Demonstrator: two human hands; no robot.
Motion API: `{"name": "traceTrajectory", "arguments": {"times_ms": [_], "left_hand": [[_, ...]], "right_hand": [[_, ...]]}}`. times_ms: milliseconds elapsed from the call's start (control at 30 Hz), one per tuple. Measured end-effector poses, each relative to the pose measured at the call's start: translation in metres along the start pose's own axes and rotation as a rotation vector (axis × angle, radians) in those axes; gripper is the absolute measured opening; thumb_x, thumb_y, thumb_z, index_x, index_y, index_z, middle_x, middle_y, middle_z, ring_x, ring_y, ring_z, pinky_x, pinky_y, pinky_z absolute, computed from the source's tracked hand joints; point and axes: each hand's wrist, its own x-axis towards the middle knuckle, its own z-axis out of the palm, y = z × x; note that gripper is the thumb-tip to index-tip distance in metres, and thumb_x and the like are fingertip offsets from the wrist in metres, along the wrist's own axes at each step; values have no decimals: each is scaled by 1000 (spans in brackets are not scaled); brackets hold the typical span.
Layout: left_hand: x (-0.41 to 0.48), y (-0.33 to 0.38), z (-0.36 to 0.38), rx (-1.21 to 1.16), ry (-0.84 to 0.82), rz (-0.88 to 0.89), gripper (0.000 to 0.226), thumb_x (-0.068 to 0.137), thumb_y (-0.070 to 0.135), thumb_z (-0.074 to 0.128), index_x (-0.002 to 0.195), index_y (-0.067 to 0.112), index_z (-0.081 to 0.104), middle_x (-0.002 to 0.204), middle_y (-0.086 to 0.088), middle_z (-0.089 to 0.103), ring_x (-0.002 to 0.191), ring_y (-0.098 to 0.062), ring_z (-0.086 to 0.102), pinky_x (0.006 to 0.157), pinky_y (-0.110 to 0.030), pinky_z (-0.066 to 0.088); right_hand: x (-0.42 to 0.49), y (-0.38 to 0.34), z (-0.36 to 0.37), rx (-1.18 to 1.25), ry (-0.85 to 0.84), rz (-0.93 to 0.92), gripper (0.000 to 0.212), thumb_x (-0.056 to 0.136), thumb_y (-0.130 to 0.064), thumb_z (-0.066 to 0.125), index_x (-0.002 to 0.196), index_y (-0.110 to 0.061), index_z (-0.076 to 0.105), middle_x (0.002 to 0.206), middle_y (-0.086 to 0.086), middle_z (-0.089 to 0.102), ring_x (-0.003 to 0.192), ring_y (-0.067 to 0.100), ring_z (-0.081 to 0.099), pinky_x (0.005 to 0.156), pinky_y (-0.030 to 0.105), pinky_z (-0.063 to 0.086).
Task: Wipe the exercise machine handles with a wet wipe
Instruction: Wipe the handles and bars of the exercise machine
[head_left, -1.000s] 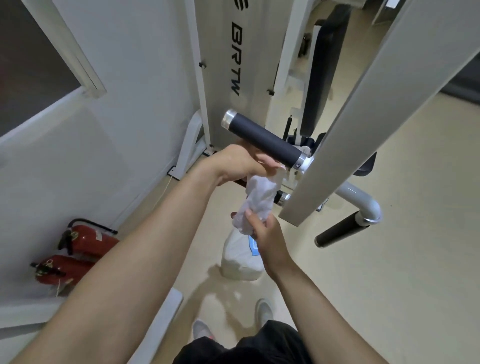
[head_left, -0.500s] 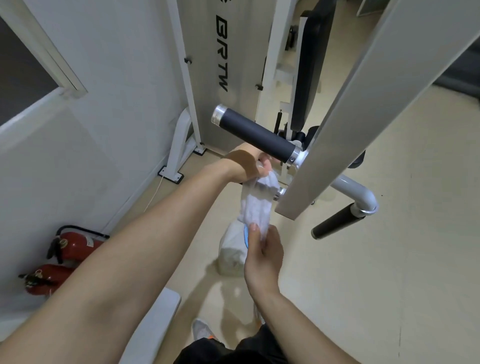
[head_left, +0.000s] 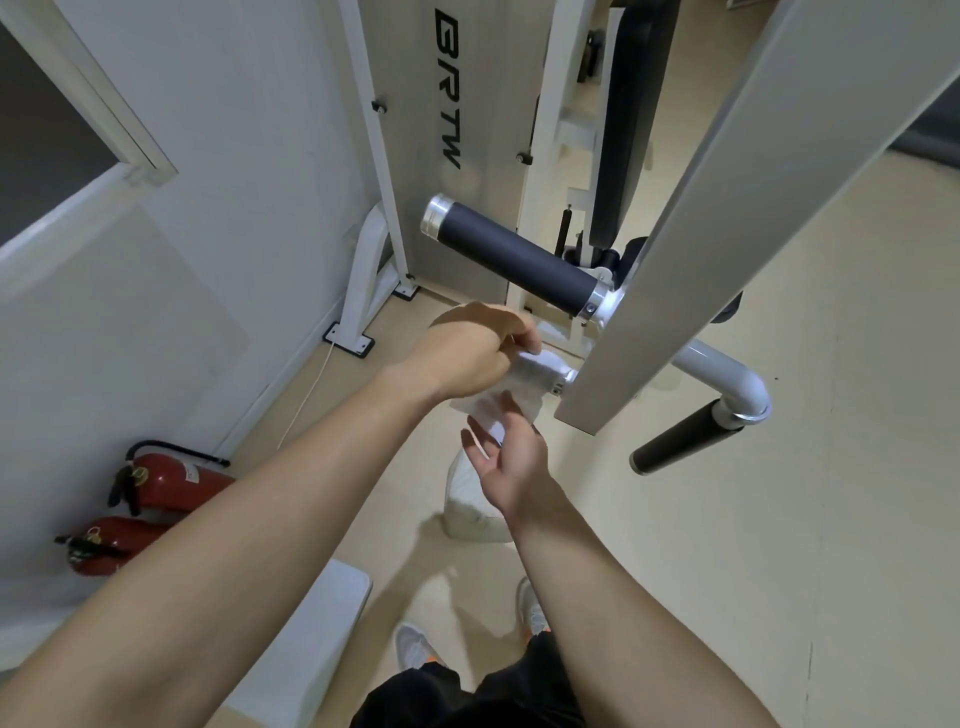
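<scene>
Two hands work one wipe (head_left: 524, 382) just left of the beam (head_left: 727, 234), near its lower end. The left hand (head_left: 467, 353) has its fingers curled over the wipe, clamping it round a stub that juts from the beam's left face. Only the stub's metal collar (head_left: 563, 378) shows, touching the beam. The right hand (head_left: 511, 457), lower and also left of the beam, pinches the wipe's loose hanging end between thumb and fingers, palm turned up.

Three handles can be counted, the wrapped stub among them. One, the top handle (head_left: 511, 260), is bare and black with a silver ring at each end. It sticks out left of the beam, above the wrapped stub and clear of both hands. One more, the low handle (head_left: 685, 441), is also black and hangs from a white elbow pipe (head_left: 737, 384) right of the beam's lower end.

Two red extinguishers (head_left: 156, 488) lie on the floor far left of the beam, against the wall. One white bag (head_left: 470, 504) stands on the floor left of the beam, partly hidden by the right wrist. Two shoes (head_left: 415, 647) show at the bottom edge.
</scene>
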Motion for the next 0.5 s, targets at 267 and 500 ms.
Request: {"name": "traceTrajectory", "arguments": {"times_ms": [267,500], "left_hand": [[-4,-12,13,154,6,147,36,77,32,73,108,38,57,104,14,64,92,-11,57,87,-27,38],[-2,-5,18,234,-9,165,31,78,25,70,92,30,42,88,12,52,81,-13,49,85,-29,32]], "right_hand": [[-7,0,27,162,39,194,52,90,-50,67,131,-21,51,113,12,49,94,28,62,60,47,58],[-37,8,15,195,-55,-154,33,91,7,42,99,-12,68,92,4,67,95,23,59,93,39,55]]}}
